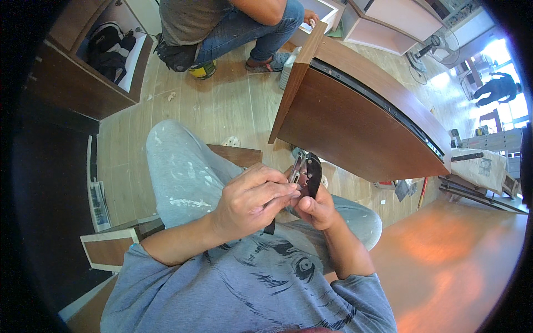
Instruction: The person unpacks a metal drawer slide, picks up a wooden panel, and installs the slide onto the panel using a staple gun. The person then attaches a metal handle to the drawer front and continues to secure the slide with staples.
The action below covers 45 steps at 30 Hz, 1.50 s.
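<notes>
My left hand [252,200] and my right hand [317,210] meet in front of my chest over my lap. Between them is a small dark hinge-like metal fitting [308,172] with a shiny silver part. My right hand grips it from below and holds it upright. The fingers of my left hand pinch its silver side, and a thin dark tool-like piece pokes out under that hand; what it is stays unclear. I sit with my grey, paint-flecked trousers [177,172] bent at the knee.
A brown wooden cabinet panel [361,119] with a dark strip leans just beyond my hands. Another person [222,22] crouches on the plank floor at the back beside a small can [202,70]. Cabinet carcasses stand left [72,83] and top right; a fan [438,44] stands far right.
</notes>
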Each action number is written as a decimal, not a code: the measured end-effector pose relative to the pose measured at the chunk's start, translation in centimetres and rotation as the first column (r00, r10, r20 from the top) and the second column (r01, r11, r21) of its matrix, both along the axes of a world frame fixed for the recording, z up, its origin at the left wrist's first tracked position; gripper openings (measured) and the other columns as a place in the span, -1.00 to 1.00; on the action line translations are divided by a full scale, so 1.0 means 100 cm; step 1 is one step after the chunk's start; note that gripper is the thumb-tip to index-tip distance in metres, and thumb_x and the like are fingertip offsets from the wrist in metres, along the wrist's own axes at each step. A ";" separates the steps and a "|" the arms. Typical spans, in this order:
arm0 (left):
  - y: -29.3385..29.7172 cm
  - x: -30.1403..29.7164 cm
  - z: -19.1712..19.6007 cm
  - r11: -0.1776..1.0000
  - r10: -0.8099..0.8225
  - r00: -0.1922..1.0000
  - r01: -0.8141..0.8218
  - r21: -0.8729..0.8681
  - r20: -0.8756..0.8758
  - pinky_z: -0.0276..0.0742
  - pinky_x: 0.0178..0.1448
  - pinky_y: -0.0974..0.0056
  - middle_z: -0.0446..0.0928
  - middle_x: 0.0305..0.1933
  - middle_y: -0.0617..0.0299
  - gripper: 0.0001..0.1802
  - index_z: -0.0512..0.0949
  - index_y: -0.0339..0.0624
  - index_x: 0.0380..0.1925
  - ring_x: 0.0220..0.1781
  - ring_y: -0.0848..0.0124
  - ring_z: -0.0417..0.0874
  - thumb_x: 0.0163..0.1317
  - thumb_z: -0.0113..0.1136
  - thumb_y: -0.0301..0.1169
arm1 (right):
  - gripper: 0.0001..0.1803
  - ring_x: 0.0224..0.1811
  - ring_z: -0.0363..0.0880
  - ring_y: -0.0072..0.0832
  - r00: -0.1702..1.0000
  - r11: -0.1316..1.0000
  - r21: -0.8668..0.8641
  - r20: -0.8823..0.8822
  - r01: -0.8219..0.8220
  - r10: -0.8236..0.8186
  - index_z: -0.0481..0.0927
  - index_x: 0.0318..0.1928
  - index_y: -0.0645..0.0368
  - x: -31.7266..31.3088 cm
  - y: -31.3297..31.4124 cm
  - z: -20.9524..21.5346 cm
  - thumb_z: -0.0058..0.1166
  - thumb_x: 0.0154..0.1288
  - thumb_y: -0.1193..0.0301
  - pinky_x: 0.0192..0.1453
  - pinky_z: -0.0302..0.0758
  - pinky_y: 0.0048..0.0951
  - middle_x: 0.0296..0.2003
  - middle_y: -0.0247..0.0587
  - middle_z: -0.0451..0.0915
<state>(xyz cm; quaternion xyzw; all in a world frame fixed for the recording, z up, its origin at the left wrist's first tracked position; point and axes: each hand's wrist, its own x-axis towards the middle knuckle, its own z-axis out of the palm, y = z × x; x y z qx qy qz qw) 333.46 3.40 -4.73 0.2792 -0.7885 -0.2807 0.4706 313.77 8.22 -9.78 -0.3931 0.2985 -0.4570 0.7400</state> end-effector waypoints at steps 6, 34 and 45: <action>0.001 0.002 0.001 1.000 0.010 1.000 -0.010 0.010 0.004 0.66 -0.28 0.27 0.69 -0.28 0.15 -0.76 0.75 -0.23 -0.35 -0.31 0.29 0.74 -0.05 0.64 -0.56 | -0.23 0.15 0.53 -0.44 0.995 1.000 -0.026 -0.096 -0.011 0.008 0.45 0.30 0.27 -0.004 0.001 -0.002 0.35 0.36 -0.06 0.30 0.46 -0.31 0.11 -0.22 0.58; 0.001 0.000 -0.006 0.997 -0.020 1.000 0.019 -0.075 -0.012 0.61 -0.31 0.27 0.66 -0.28 0.19 -0.62 0.77 -0.17 -0.19 -0.34 0.30 0.69 -0.07 0.67 -0.52 | -0.20 0.05 0.51 -0.48 0.993 0.992 -0.063 -0.033 0.111 -0.114 0.49 0.20 0.24 0.006 0.005 -0.006 0.34 0.30 -0.19 0.16 0.48 -0.35 0.02 -0.28 0.55; 0.001 0.001 -0.003 0.996 0.013 0.999 -0.016 -0.091 -0.034 0.57 -0.31 0.27 0.64 -0.28 0.22 -0.71 0.67 -0.17 -0.36 -0.35 0.30 0.66 -0.03 0.65 -0.50 | -0.09 0.09 0.50 -0.52 0.998 0.995 -0.096 -0.058 -0.007 0.001 0.44 0.29 0.24 0.000 -0.001 0.004 0.52 0.17 -0.12 0.20 0.48 -0.39 0.06 -0.31 0.54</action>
